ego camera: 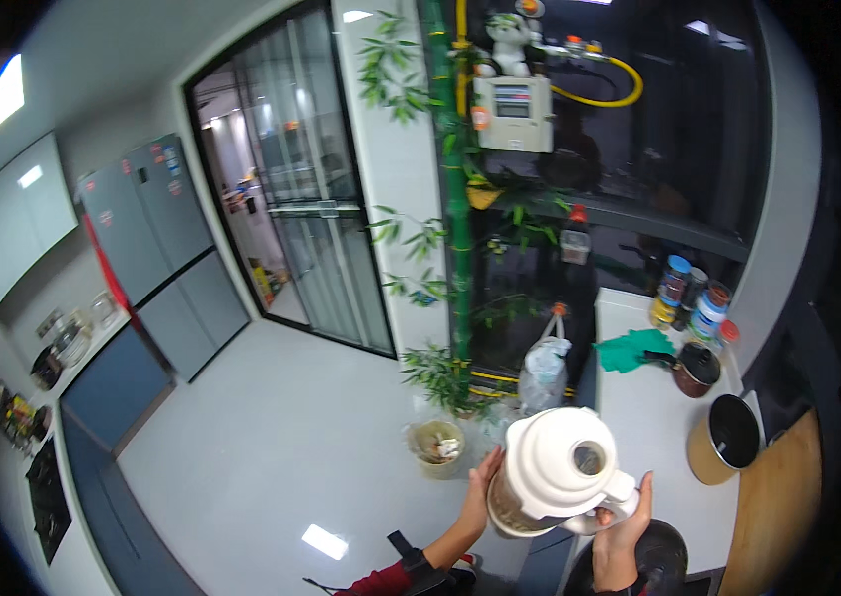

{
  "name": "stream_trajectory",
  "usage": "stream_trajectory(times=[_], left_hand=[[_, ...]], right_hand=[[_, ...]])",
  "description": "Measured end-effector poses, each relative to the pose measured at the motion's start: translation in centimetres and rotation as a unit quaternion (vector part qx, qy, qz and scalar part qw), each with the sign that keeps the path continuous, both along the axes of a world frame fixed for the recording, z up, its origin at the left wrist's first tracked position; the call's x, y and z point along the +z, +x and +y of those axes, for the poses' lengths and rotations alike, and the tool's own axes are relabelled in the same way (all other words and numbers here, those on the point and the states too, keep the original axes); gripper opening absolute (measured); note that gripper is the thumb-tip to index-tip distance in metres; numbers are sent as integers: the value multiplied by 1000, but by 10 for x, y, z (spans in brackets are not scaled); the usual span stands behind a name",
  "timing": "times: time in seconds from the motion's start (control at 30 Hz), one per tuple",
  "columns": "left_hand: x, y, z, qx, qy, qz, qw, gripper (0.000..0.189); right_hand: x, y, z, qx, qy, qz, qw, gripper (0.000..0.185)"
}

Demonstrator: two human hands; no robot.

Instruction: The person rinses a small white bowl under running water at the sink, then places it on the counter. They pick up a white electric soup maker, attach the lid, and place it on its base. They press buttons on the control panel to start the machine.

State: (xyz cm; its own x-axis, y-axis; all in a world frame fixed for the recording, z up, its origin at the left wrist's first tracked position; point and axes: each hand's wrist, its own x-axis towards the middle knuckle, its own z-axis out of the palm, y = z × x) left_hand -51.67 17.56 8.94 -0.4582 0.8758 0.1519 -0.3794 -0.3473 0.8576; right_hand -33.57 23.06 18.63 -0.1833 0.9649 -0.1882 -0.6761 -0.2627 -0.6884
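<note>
Both hands hold a cream lidded jug (pixel 566 465) up in front of me. The jug has a stepped lid with a round dark opening and a side handle. Its lower body looks see-through and brownish, but I cannot tell what is inside. My left hand (pixel 481 484) is pressed against the jug's left side. My right hand (pixel 623 525) is wrapped around the handle, with some fingers hidden. Below my right hand, a round black pan or lid (pixel 662 559) is partly visible at the counter's near end.
On the white counter (pixel 644 410) at right stand a beige pot (pixel 711 454), a small brown saucepan (pixel 696 370), a green cloth (pixel 633 350) and several jars (pixel 670 290). A lined waste bin (pixel 437 451) stands on the floor. A plastic bag (pixel 544 376) hangs nearby.
</note>
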Motion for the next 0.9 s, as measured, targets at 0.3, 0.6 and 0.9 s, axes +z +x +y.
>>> stream_trajectory(times=[0.3, 0.6, 0.9], left_hand=[[-5, -97, -212, 276, -62, -183, 942, 69], [-8, -240, -427, 472, 5, -211, 856, 63], [-11, -392, -570, 549, 113, -213, 801, 70]], right_hand=[[-27, -153, -122, 285, 70, -96, 951, 59], [-40, -379, -285, 535, 94, -129, 830, 67], [-38, -577, -414, 633, 114, -102, 759, 65]])
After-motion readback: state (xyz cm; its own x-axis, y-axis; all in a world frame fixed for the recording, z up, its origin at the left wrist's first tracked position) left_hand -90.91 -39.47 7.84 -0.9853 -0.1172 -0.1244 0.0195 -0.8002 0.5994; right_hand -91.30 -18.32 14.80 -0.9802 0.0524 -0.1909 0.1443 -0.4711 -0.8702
